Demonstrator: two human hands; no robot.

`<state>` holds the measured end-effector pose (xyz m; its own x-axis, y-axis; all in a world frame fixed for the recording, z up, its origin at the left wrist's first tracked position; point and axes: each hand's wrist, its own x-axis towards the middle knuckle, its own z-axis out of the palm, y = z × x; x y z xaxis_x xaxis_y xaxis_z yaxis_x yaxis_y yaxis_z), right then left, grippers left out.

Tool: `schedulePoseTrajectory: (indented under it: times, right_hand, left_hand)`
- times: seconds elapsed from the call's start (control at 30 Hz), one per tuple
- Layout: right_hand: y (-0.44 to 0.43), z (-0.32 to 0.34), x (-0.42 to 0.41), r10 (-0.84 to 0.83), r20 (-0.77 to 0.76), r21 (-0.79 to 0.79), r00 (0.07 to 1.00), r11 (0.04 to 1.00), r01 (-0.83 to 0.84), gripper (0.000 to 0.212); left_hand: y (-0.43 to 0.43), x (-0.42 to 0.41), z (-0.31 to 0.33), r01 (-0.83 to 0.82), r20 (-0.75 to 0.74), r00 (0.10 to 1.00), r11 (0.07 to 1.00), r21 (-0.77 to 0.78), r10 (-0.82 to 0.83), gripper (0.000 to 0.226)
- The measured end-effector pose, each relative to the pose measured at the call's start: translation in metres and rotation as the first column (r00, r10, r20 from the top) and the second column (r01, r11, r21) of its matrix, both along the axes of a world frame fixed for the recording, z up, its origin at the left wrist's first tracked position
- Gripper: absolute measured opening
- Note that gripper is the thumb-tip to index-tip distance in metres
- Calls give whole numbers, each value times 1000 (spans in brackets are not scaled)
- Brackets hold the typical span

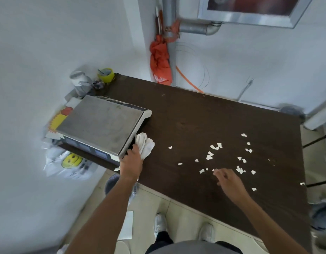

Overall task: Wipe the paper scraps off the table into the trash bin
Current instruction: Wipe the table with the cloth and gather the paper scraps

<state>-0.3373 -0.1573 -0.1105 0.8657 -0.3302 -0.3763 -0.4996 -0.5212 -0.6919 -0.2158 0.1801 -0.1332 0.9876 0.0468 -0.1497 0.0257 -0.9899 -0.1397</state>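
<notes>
Several white paper scraps (pixel 212 153) lie scattered over the right half of the dark brown table (pixel 186 114). My left hand (pixel 131 162) grips a crumpled white cloth (pixel 144 143) on the table, right beside the scale. My right hand (pixel 229 181) hovers low over the scraps near the front edge, fingers loosely curled, holding nothing that I can see. A dark trash bin (pixel 110 182) with a clear liner stands on the floor below the table's front left edge, mostly hidden by my left forearm.
A steel-topped electronic scale (pixel 101 123) fills the table's left end. Behind it stand a yellow tape roll (pixel 106 75) and a white container (pixel 79 81). A smiley-face plastic bag (pixel 70 162) hangs at the left. My white shoes (pixel 160 224) are on the tiled floor.
</notes>
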Motion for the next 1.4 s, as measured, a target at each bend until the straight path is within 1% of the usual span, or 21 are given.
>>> schedulePoseTrajectory:
  times: [0.1,0.23,0.3,0.47,0.6,0.7,0.83,0.9,1.03,1.17,1.27,1.4]
  right_hand:
    - [-7,-3,-8,1,-43,-2,999,1000,-1,39]
    - [-12,0,-17,4,-48,-8,999,1000,-4,34]
    - [-15,0,-20,-3,-46,2,999,1000,3,35]
    - [-20,6,-29,-15,-29,22,999,1000,16,40]
    - [-27,10,-35,-46,-3,19,999,999,46,41]
    - [-35,8,-41,-60,-8,23,998,998,60,41]
    - [-43,7,-47,-106,-14,39,994,994,107,41]
    - [-45,6,-49,-113,-29,52,993,992,115,44]
    - [-47,10,-48,-109,-31,36,994,993,110,44]
    - [-47,15,-40,-104,-11,31,994,994,105,47]
    - [-45,12,-36,-109,-10,23,994,994,109,50]
    - [-37,16,-34,-73,-41,37,997,997,74,40]
  left_hand:
    - [-15,-8,6,-46,2,999,996,-82,46,71]
    - [-34,-12,12,-196,-14,980,966,-170,196,75]
    - [-46,-16,11,-207,-40,978,956,-207,203,73]
    - [-89,-20,8,-135,-71,990,953,-272,120,74]
    - [-127,-24,11,-57,-74,997,958,-281,38,75]
    - [-154,-36,10,33,-77,995,949,-313,-60,73]
    - [-186,-58,5,184,-71,972,914,-361,-224,72]
    - [-196,-64,3,225,-62,961,894,-387,-269,71]
    - [-201,-58,11,247,-12,961,875,-417,-277,70]
    - [-189,-29,31,254,35,964,867,-430,-265,65]
    - [-170,-4,45,207,53,977,878,-431,-205,60]
    - [-138,18,47,124,42,992,911,-393,-117,59]
